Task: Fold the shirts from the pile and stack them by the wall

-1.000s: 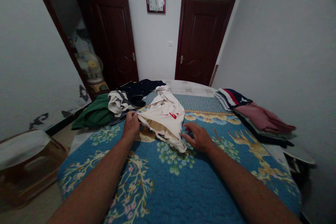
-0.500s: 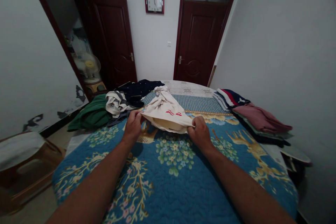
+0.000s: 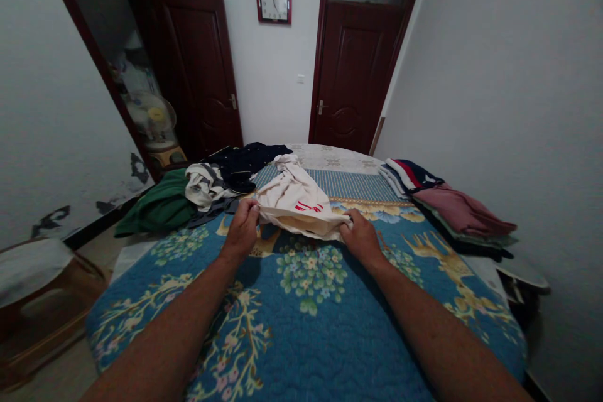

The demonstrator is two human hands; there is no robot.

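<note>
A cream T-shirt (image 3: 294,191) with a small red print lies over the middle of the bed, its far end bunched up. Its near hem gapes a little, showing the inside. My left hand (image 3: 243,224) pinches the left corner of that hem, and the right corner is gripped by my right hand (image 3: 360,233). Both hands are just above the blue flowered bedspread (image 3: 311,339).
Left of the shirt lie a loose green garment (image 3: 157,201), a striped one (image 3: 203,186) and dark navy clothes (image 3: 257,157). Folded clothes (image 3: 464,210) are stacked along the right edge. A stool (image 3: 35,270) stands at the left.
The hem has gone slacker and more wrinkled between my hands, and the red print has creased. Both hands keep their hold on the corners. The view has shifted slightly.
</note>
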